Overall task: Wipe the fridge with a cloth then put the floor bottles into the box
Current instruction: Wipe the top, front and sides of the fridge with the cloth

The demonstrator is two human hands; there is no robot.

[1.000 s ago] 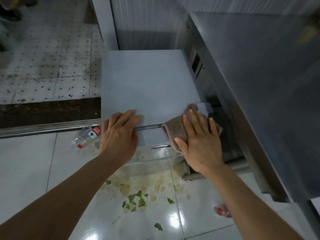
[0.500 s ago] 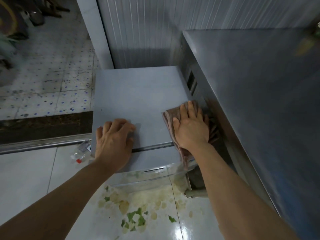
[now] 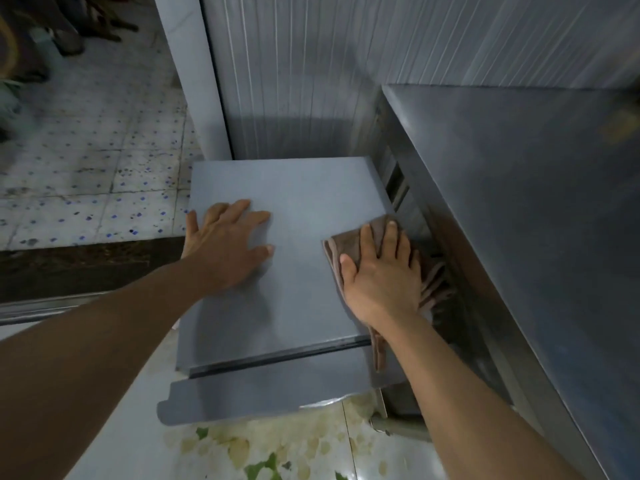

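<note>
My right hand (image 3: 382, 278) lies flat with straight fingers on the folded brown cloth (image 3: 349, 247) and presses it down on the flat grey top of the small fridge (image 3: 311, 209). The fingers are not curled round the cloth; they just push on it. The cloth sits at the fridge top's right edge, about 3 o'clock on the top, and part of it hangs over that edge by my wrist, in the dark gap beside the big shiny steel counter (image 3: 519, 202).

My left hand (image 3: 225, 244) is flat too, fingers spread wide, holding nothing. It rests on the left side of the fridge top, about 9 o'clock, with the little finger at the left edge.

A moment ago both hands were near the front edge of the fridge top. Now they have slid farther back toward the ridged grey wall (image 3: 346, 64) at 12 o'clock, and the cloth went with the right hand. A clear bottle showed on the floor to the left before; now my left arm covers that spot and I cannot see it.

At 6 o'clock the shiny white floor (image 3: 121, 445) has yellowish stains and green leaf bits (image 3: 259, 469). I cannot see any box.
</note>
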